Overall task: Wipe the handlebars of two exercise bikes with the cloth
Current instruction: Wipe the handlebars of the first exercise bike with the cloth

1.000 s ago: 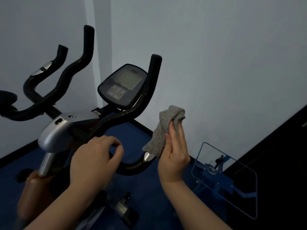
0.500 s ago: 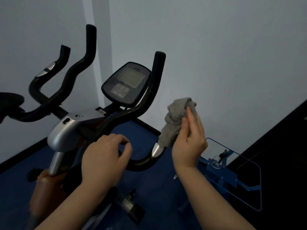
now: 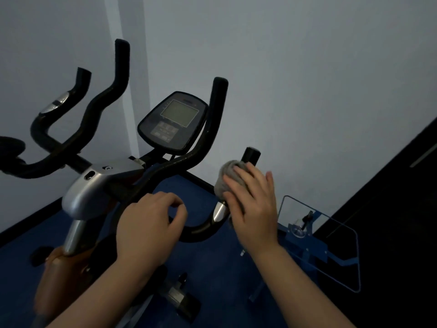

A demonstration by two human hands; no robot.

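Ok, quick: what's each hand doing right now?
Left hand: fingers curled over the black handlebar, gripping it.
Right hand: wraps the grey cloth around the handlebar's right grip.

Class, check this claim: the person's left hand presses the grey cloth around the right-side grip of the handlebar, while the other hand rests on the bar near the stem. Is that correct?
Not quite: the hands are swapped. In the head view the right hand presses the grey cloth around the right-side grip of the handlebar, while the left hand rests on the bar near the stem.
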